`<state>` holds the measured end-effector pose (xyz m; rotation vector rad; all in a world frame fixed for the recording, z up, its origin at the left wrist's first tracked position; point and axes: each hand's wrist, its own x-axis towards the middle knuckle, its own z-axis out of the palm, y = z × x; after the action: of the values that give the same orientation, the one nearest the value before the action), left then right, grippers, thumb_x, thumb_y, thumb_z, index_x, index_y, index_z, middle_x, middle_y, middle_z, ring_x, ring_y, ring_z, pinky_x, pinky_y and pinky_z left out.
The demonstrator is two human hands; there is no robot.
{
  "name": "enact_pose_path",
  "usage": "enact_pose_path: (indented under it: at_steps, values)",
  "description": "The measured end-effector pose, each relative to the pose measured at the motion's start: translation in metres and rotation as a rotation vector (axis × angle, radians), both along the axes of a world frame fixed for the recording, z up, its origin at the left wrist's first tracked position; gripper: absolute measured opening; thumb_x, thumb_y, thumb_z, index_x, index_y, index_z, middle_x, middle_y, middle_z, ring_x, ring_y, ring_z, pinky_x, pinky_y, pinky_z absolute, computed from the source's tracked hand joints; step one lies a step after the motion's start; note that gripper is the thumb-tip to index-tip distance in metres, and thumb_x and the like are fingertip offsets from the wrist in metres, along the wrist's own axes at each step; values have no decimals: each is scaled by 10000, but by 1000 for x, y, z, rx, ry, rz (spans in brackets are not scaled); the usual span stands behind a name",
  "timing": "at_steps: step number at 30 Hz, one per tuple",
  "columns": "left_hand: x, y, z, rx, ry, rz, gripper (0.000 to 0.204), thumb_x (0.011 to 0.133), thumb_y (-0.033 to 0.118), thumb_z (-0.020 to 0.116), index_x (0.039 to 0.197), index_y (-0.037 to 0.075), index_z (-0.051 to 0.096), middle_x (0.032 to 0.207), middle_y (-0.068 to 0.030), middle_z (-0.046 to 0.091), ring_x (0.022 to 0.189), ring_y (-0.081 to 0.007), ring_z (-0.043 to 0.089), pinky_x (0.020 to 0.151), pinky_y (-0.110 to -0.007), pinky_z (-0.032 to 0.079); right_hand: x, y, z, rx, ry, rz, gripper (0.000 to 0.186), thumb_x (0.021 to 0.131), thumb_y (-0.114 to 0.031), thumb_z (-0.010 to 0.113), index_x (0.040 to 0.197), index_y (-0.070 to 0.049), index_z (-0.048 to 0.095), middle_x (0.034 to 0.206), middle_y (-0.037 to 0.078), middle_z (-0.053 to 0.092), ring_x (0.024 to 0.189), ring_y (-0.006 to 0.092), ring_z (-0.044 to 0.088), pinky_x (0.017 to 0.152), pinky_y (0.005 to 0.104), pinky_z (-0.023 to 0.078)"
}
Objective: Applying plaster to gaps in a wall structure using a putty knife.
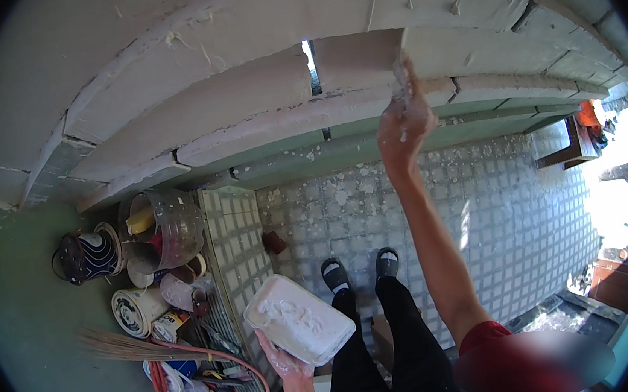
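Observation:
My left hand [286, 361], smeared with white, grips the side of a white rectangular tub [340, 335]. White paste [288, 316] lies in lumps inside it. My right arm is stretched up to a light-coloured wall of large slabs [361, 57]. There my right hand [405, 123], also smeared with white, is closed with its fingers toward the wall. A pale, blurred, flat-looking thing [399, 74] shows at the fingertips; its kind cannot be made out. A narrow bright gap [310, 56] divides the slabs to the left of that hand.
Several buckets [132, 312], a clear plastic tub [169, 223] and a straw broom [136, 347] crowd the left side beside a tiled ledge [235, 222]. The tiled floor [331, 221] is spotted with white. A reddish-brown block [275, 243] lies there. A wooden piece [570, 145] stands far right.

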<state>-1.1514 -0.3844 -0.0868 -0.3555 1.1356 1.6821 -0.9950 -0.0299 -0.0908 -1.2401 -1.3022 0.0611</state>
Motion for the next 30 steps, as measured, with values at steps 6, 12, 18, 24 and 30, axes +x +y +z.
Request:
enact_pose_path:
  at_steps: [6,12,18,24,30]
  values:
    - [5,-16,15,-4,-15,65,643,941,559,434,1417,130,389,1393,-74,475,1241,-319,485,1040,-486,402,-30,-47,0,-215,392,443,433,741,75,477,1147,28,620,948,125,680,788,148,613,747,273,484]
    - [-5,-30,23,28,-36,129,625,942,552,444,1397,125,417,1374,-80,494,1227,-315,496,1039,-482,403,-38,-64,5,-481,1002,808,406,795,70,502,1194,43,571,1101,72,637,962,145,595,854,276,470]
    - [-41,-32,18,-31,20,111,643,935,556,457,1401,115,408,1382,-87,484,1230,-319,493,1040,-483,401,-69,-67,0,-380,1069,800,419,830,77,474,1241,33,542,1147,80,617,1005,159,588,890,296,469]
    - [-96,-36,13,-81,41,106,655,928,554,471,1410,116,397,1393,-85,472,1244,-321,481,1048,-485,393,-156,-48,3,33,240,60,455,884,20,428,1336,66,458,1254,202,590,980,201,611,901,331,469]
    - [-147,-39,8,-117,2,142,677,910,575,479,1427,150,382,1432,-74,426,1280,-328,438,1061,-509,367,-247,18,-5,459,163,-150,500,881,-11,437,1368,96,404,1384,258,467,1276,353,479,1059,383,370]
